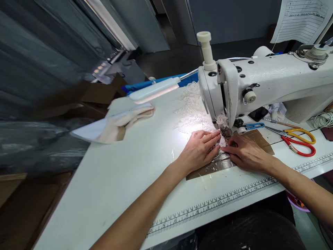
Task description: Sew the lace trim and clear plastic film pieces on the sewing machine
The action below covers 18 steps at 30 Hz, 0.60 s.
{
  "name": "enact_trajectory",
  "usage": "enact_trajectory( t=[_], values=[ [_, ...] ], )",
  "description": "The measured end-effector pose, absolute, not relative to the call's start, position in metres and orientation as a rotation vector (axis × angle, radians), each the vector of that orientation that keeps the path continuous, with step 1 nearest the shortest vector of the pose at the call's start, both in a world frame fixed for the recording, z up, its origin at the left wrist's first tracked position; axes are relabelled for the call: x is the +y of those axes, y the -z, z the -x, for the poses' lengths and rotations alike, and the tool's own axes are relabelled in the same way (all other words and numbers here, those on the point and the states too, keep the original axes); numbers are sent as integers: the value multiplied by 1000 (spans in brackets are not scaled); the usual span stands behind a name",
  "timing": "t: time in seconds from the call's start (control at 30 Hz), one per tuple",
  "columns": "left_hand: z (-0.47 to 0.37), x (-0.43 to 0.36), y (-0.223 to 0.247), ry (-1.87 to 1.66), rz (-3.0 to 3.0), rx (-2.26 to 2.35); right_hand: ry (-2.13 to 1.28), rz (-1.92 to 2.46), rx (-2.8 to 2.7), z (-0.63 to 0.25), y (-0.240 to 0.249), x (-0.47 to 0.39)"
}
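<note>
A white sewing machine [281, 78] stands over the table, with its presser foot [226, 132] down near the cloth. White lace [192, 113] spreads behind and left of the needle area, and a narrow part of it runs under my fingers. My left hand [201, 147] lies flat on the lace just left of the foot, fingers stretched out. Close to the foot on its right side, my right hand [244, 152] has its fingers pinched at the lace edge; the fingertips are partly hidden. Brown tape [203, 172] covers the surface beneath both hands.
Scissors with red and yellow handles [299, 140] and blue thread snips [253, 126] lie to the right. A lamp [156, 90] hangs low over the table. Folded cream cloth [127, 121] rests at the left edge. A printed ruler [221, 203] runs along the front.
</note>
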<state>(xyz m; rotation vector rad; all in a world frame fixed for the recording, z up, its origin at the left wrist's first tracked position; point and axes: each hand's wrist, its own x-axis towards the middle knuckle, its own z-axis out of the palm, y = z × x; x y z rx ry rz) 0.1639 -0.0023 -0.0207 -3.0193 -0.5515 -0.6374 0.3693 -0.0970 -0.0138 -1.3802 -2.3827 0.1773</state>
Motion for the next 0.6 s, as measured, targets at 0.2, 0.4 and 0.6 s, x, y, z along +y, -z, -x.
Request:
enact_trajectory(
  t=[0.2, 0.4, 0.6],
  values=[
    [-164, -1, 23, 679, 3044, -560, -197, 1388, -2376, -370, 14, -98],
    [-166, -3, 24, 660, 3067, -602, -211, 1361, -2354, -370, 14, -98],
    [-165, -3, 22, 627, 3079, -623, -183, 1350, -2327, -368, 15, -99]
  ],
)
